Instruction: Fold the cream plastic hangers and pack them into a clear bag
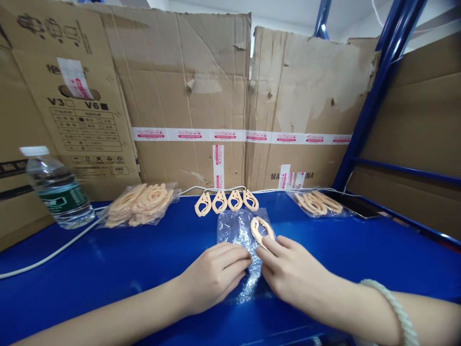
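A clear plastic bag point(232, 228) lies flat on the blue table in front of me. My left hand point(219, 274) is closed at the bag's near part, fingers pressed together on the film. In my right hand point(288, 266) is a beige folding hanger point(259, 228), pinched by its lower end and slanted over the bag's right side. My fingers hide that lower end. Just beyond the bag, several more folded hangers point(219, 202) of the same kind stand in a row, hook ends away from me.
At the left, bagged hangers point(144, 204) sit beside a water bottle point(59, 192). Another bag of hangers point(317, 203) and a dark phone point(356, 206) are at the right. A white cable point(46, 262) crosses the blue table point(126, 269). Cardboard sheets point(187, 96) wall the back.
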A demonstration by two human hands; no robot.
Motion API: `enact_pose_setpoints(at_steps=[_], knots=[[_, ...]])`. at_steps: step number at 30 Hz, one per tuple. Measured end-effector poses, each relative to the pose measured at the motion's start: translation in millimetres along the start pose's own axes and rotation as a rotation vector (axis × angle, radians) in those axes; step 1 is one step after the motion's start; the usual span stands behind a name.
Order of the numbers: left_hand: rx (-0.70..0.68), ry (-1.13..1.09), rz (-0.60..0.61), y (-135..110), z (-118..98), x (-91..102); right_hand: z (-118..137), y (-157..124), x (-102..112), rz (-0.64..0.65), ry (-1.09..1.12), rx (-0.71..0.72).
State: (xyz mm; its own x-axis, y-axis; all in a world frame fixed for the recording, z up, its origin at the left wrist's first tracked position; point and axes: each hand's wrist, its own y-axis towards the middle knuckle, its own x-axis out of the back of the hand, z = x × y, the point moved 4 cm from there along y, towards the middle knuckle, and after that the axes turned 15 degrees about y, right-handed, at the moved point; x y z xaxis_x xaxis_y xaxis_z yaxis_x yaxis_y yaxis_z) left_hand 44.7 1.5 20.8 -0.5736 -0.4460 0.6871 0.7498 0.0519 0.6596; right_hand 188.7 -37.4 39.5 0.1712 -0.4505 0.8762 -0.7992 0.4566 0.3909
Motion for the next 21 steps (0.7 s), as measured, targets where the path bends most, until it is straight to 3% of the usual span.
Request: enact_pose_setpoints(at_steps=[3, 5, 7, 10, 13, 15, 21], knots=[[-0.005, -0.008, 0.016, 1, 0, 1.1, -41, 10, 18, 0.002, 0.278, -0.100], [-0.009, -0.002, 0.011, 1, 0, 3.1, -83, 20, 17, -0.014, 0.211, -0.210], [-0.015, 0.005, -0.008, 2, -1, 5.5, -128, 29, -2, 0.105, 0.120, -0.313], [-0.037, 0.015, -0.035, 3, -1, 8.3, -175, 40, -44, 0.219, 0.150, -0.299], [-0.053, 0.028, -0.058, 4, -2, 10.2, -199, 49, -78, 0.298, 0.170, -0.287], [-0.055, 0.029, -0.084, 4, -2, 11.7, -206, 53, -90, 0.326, 0.182, -0.280], [-0.044, 0.007, -0.101, 2, 1, 13.9, -219, 43, -86, 0.425, 0.222, -0.336]])
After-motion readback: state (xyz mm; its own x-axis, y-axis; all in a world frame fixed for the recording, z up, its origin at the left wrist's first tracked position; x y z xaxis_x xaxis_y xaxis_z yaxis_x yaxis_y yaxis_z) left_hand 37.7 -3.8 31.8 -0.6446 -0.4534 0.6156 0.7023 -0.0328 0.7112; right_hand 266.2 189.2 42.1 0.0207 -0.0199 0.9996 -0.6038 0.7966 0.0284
